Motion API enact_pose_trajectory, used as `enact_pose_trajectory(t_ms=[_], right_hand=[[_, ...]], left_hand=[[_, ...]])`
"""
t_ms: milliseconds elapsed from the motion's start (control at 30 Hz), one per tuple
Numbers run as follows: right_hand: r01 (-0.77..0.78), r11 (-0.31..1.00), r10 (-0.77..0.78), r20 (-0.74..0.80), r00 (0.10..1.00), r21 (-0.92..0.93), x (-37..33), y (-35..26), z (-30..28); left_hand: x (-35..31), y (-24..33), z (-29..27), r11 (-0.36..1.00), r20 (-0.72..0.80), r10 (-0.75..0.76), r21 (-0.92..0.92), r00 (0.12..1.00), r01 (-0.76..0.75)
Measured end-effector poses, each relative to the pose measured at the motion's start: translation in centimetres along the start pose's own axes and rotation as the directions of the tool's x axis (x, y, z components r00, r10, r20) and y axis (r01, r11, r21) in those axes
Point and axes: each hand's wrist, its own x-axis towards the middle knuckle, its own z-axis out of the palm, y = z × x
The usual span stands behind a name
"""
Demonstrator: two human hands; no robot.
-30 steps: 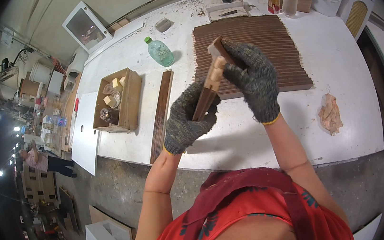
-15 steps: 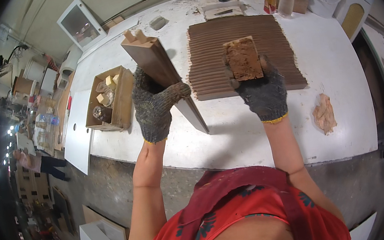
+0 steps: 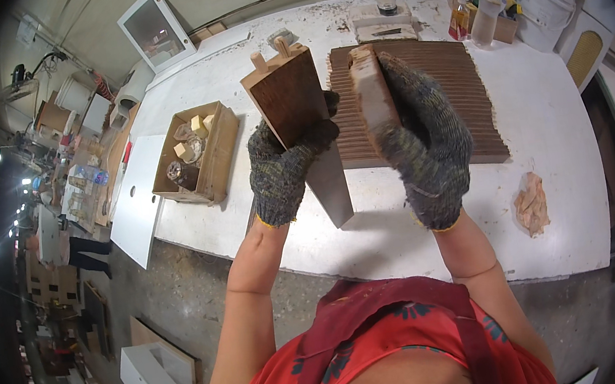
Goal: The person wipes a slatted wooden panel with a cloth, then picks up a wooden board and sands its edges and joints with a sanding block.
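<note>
In dark knitted gloves, both my hands are raised above the white worktable [image 3: 314, 249]. My left hand [image 3: 276, 174] is closed around a long brown wooden board [image 3: 288, 98], which stands steeply tilted with pale dowel pegs sticking out of its top end. To its right, my right hand [image 3: 437, 149] grips a thick rectangular block [image 3: 374, 99], stained brown, with a pale side showing. A gap separates block and board. Behind the right hand lies a row of narrow brown wooden strips [image 3: 467, 88], side by side and partly hidden by the hand.
Left of the board sits an open box [image 3: 221, 163] with yellowish blocks and a dark jar. A crumpled tan cloth or paper [image 3: 532, 204] lies at the right. Bottles [image 3: 485, 13] and a white bucket [image 3: 541, 2] stand at the back right. A white-framed panel [image 3: 155, 30] leans against the wall.
My right hand has turned the block from its brown broad face to edge-on and brought it closer to the board. The board has rotated, showing more of its brown face.
</note>
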Motion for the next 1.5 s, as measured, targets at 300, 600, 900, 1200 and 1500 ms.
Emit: enact_pose_trajectory(t_ms=[300, 600, 900, 1200, 1500], right_hand=[[-0.417, 0.558, 0.446, 0.164, 0.88, 0.717, -1.0, 2.5, 0.1], [0.164, 0.925, -0.105, 0.185, 0.977, -0.343, -1.9, 2.3, 0.4], [-0.179, 0.965, 0.159, 0.115, 0.981, 0.191, -4.2, 4.9, 2.4], [-0.334, 0.658, 0.323, 0.148, 0.935, 0.675, -4.0, 4.2, 3.6], [-0.35, 0.66, 0.347, 0.143, 0.927, 0.664, -3.0, 2.9, 4.1]], left_hand=[[0.5, -0.8, -0.5, 0.991, 0.032, 0.037, -0.132, 0.999, -0.032], [1.0, -1.5, -0.4, 0.987, 0.079, 0.128, 0.086, 0.989, -0.135], [1.2, -2.3, -1.3, 0.985, -0.031, 0.115, -0.128, 0.993, -0.118], [0.4, -2.1, -1.4, 0.988, -0.043, 0.153, 0.008, 0.987, -0.153], [-0.1, -1.8, -1.3, 0.994, -0.028, 0.109, -0.008, 0.994, -0.109]])
